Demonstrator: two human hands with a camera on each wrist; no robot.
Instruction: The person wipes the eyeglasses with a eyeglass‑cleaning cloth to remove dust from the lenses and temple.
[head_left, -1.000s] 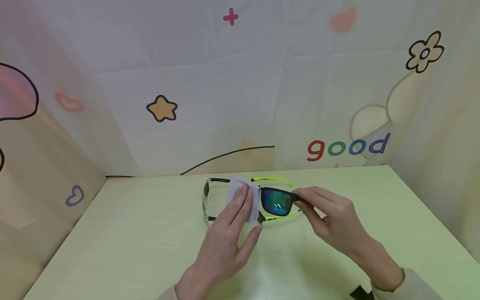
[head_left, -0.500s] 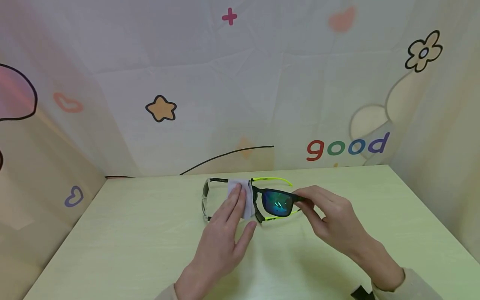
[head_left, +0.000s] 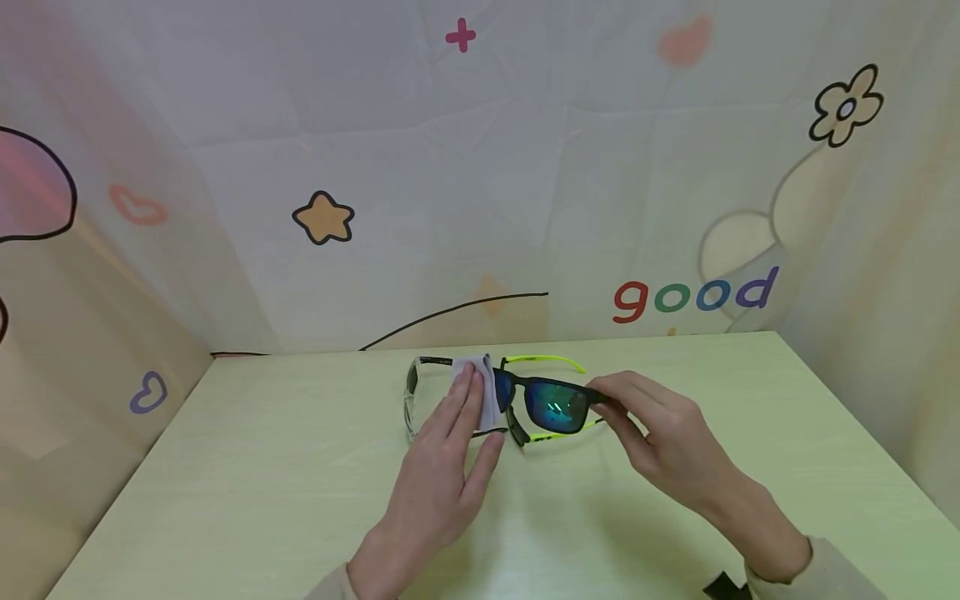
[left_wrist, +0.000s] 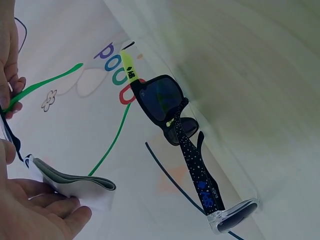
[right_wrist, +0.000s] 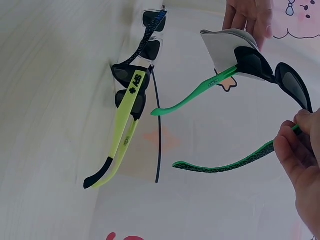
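My right hand (head_left: pixel 667 425) pinches a pair of black sunglasses (head_left: pixel 555 406) at the hinge end of the frame. These have blue-green mirrored lenses, and their green-lined arms (right_wrist: pixel 215 85) point away from me. In the head view, my left hand (head_left: pixel 438 467) lays straight fingers on a folded pale lilac cloth (head_left: pixel 486 400), its thumb apart below. The cloth (right_wrist: pixel 225 50) lies against the outer part of the sunglasses' left lens, whose inner part shows.
Behind the held pair, sunglasses with neon yellow arms (right_wrist: pixel 127 110) rest on the table (head_left: pixel 262 483). Left of them are sunglasses with a clear frame (head_left: pixel 409 404) and dark speckled arms (left_wrist: pixel 192 160). A black item (head_left: pixel 726 586) shows beside the right sleeve. A printed curtain (head_left: pixel 420 167) stands behind.
My left hand and the cloth have slid left across the sunglasses, uncovering the bridge and part of the left lens. My right hand stays almost in place.
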